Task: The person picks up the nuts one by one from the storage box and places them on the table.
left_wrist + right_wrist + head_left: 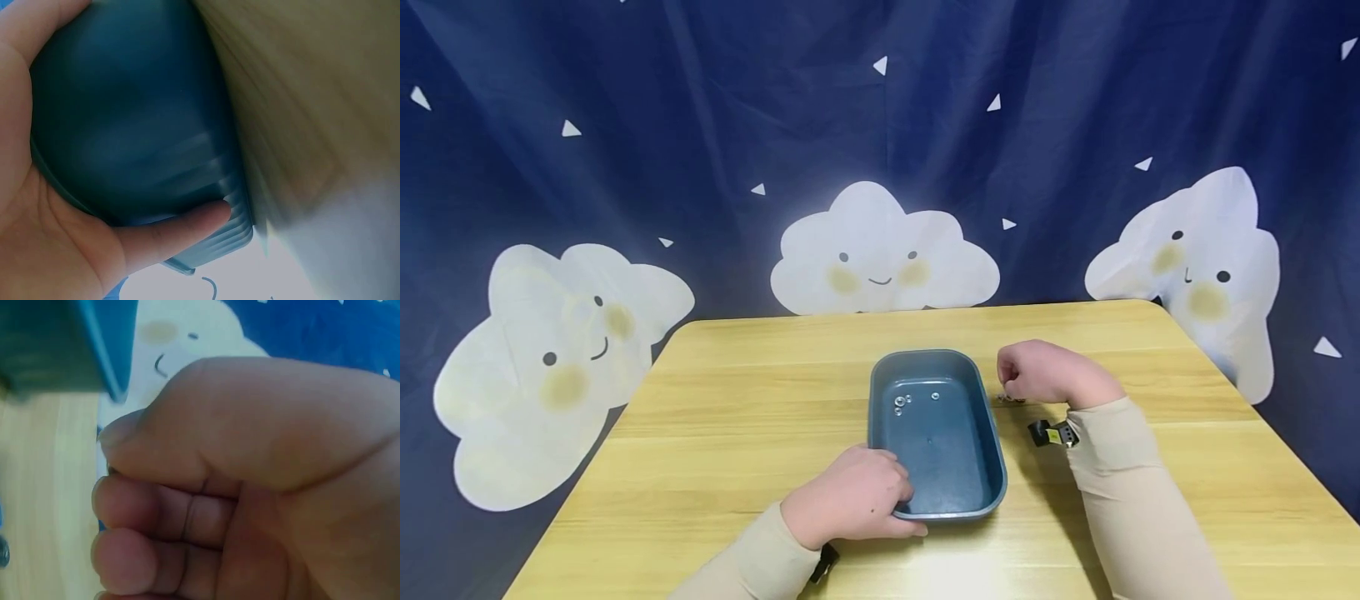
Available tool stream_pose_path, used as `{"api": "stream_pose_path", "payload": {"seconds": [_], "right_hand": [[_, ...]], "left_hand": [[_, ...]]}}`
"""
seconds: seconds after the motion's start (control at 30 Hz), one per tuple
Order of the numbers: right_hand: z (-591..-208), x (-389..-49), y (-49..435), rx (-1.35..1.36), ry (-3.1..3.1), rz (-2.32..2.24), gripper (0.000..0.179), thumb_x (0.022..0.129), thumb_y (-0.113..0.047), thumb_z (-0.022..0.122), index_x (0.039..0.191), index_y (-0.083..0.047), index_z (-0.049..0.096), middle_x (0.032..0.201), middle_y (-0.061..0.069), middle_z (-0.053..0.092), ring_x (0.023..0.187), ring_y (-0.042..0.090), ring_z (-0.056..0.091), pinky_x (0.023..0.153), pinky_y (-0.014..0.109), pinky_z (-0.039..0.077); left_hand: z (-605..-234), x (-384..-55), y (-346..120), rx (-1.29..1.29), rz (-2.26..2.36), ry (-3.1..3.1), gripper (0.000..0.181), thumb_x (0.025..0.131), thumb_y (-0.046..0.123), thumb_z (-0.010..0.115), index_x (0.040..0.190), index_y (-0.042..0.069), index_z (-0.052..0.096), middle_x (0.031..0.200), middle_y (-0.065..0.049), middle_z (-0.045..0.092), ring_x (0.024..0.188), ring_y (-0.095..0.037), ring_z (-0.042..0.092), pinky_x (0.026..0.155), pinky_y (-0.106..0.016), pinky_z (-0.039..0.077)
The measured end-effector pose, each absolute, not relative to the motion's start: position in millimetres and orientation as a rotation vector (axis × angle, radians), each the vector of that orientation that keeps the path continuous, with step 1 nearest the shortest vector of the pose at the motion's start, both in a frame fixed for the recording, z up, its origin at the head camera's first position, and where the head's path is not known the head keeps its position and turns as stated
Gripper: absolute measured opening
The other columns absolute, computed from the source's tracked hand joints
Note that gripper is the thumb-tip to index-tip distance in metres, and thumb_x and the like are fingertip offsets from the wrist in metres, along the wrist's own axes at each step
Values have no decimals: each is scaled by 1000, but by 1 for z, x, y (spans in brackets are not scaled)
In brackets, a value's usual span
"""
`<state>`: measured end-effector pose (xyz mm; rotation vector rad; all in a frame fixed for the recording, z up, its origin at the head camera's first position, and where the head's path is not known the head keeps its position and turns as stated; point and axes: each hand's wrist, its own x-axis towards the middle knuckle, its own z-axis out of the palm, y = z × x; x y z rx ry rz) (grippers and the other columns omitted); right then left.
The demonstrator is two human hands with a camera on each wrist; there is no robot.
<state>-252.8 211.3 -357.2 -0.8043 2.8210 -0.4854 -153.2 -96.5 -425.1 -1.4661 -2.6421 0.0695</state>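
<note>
We see a blue tray (937,433) near the centre of the wooden surface (700,417), long axis running 12 to 6 o'clock. Left hand (850,500) grips the tray's corner at approx. 7 o'clock; in the left wrist view the thumb (181,231) lies curled along the outside wall w/ the palm wrapped round the corner. Inside the tray, toward 12 o'clock, sit a few small shiny metal bits (904,402), too small for us to identify.

Right hand (1045,375) is at approx. 3 o'clock of the tray, just beside its rim, knuckles up, fingers curled in. In the right wrist view the thumb presses against the folded fingers (150,506) in a tight pinch; we can't tell whether anything is pinched there. A few more small metal bits (1011,399) lie on the surface under that hand. Both arms wear beige sleeves (1135,492), each w/ a wrist-mounted camera.
</note>
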Motion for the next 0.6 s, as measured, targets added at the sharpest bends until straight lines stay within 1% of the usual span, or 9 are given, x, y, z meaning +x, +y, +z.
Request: {"api": "stream_pose_path", "payload": {"seconds": [0.1,0.3,0.6], "right_hand": [[-362,-257,219,-781,2817,-484,12,79,-5,63,76,-16,60,72,-6,56,69,15,52,68,34,43],[-373,-267,232,-726,2787,-494,12,79,-3,58,76,-15,59,72,-4,54,69,16,51,65,33,41],[-384,-272,243,-656,2723,-527,10,80,-3,61,80,-13,61,76,-2,56,70,16,51,64,33,41]], "left_hand": [[-426,-153,-96,-1469,72,-2627,51,85,69,63,57,30,47,57,20,37,63,-3,46,50,-24,27],[-424,-153,-97,-1470,69,-2629,51,85,68,64,57,29,47,57,19,38,62,-4,46,50,-25,27],[-420,-151,-96,-1467,95,-2655,51,87,68,62,57,29,48,58,19,41,64,-4,49,50,-25,29]]}}
